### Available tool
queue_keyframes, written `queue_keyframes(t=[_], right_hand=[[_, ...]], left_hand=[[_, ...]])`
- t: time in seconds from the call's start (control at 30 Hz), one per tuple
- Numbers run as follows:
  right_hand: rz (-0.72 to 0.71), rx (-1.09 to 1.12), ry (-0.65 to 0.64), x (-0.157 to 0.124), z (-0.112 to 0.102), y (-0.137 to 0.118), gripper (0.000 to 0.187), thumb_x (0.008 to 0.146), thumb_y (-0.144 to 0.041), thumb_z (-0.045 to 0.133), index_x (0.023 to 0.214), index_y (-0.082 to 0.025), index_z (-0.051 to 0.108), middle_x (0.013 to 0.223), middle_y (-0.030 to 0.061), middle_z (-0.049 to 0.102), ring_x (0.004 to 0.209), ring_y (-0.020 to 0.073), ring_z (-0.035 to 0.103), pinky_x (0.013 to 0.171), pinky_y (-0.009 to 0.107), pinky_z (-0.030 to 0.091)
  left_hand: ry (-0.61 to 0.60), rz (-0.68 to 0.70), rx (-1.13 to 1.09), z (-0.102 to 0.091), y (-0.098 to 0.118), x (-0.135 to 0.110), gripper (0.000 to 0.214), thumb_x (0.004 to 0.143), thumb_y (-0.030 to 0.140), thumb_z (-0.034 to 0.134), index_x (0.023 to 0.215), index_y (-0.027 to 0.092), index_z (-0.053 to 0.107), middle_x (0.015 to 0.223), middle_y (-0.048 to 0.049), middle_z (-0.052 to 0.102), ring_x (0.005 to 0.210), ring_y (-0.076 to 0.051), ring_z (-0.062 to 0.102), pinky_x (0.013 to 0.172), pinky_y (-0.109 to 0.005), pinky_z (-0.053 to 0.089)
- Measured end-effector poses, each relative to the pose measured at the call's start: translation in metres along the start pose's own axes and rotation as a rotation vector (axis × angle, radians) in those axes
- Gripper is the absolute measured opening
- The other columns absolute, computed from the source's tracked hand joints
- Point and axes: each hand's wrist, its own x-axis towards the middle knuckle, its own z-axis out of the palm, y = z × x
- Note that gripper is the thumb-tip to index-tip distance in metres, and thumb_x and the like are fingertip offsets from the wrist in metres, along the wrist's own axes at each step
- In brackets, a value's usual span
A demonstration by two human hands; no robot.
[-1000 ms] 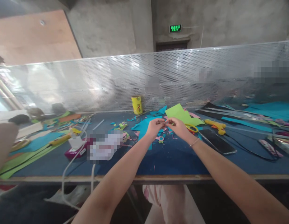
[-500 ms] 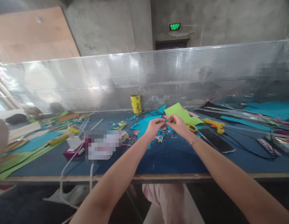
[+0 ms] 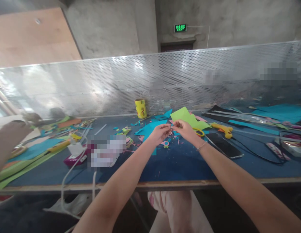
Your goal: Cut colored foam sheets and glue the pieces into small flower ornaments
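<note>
My left hand and my right hand meet above the middle of the table, fingertips pinched close together. Whatever sits between them is too small to name. Beneath and behind them lies blue paper. Green paper rests just beyond my right hand, with yellow-handled scissors beside that wrist. Small paper scraps and a flower-like cutout lie below my fingers.
A yellow glue gun and a phone lie on the right. A purple power strip with white cables stands left. A yellow roll is near the perforated screen. Another person's hand reaches in at far left.
My hands stay nearly in place, fingertips still together, with slight finger movement. The other person's hand at far left has come further into view. The view has shifted slightly.
</note>
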Motion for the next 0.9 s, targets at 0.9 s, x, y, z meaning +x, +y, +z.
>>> queue_keyframes(t=[0.9], right_hand=[[-0.016, 0.004, -0.058, 0.0017, -0.0047, 0.0032, 0.011, 0.071, -0.026, 0.052, 0.075, -0.016, 0.053, 0.071, 0.0001, 0.055, 0.066, 0.0112, 0.052, 0.063, 0.025, 0.041]], left_hand=[[0.038, 0.001, -0.046, -0.0004, 0.0009, 0.001, 0.011, 0.067, 0.002, 0.058, 0.072, 0.01, 0.056, 0.065, -0.0021, 0.062, 0.064, -0.009, 0.061, 0.065, -0.02, 0.048]])
